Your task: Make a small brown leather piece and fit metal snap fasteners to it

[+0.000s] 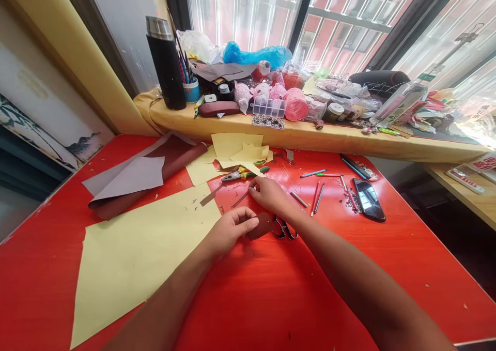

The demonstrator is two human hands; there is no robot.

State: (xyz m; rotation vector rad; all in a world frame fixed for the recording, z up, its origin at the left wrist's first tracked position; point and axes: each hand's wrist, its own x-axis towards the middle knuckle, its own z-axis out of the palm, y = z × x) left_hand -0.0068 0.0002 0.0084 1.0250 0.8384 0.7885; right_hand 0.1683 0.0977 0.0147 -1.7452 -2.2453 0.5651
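Between the thumb and fingers of my left hand (231, 228) is a small brown leather piece (261, 226), held above the red table. Just beyond it my right hand (268, 193) reaches down with its fingertips drawn together at the end of a narrow brown strip (240, 200). Whether the strip is gripped or only lies beside the fingers I cannot tell. Black-handled scissors (284, 229) lie under my right forearm, their blades hidden. Behind the right fingertips rest pliers (242, 174) with yellow-green handles. Another brown strip (210, 197) lies to the left.
A large yellow paper sheet (147, 258) covers the table's left side, with a rolled brown leather sheet (178, 167) behind it. Pens (318, 198) and a phone (369, 200) lie on the right. The cluttered windowsill holds a black thermos (166, 66).
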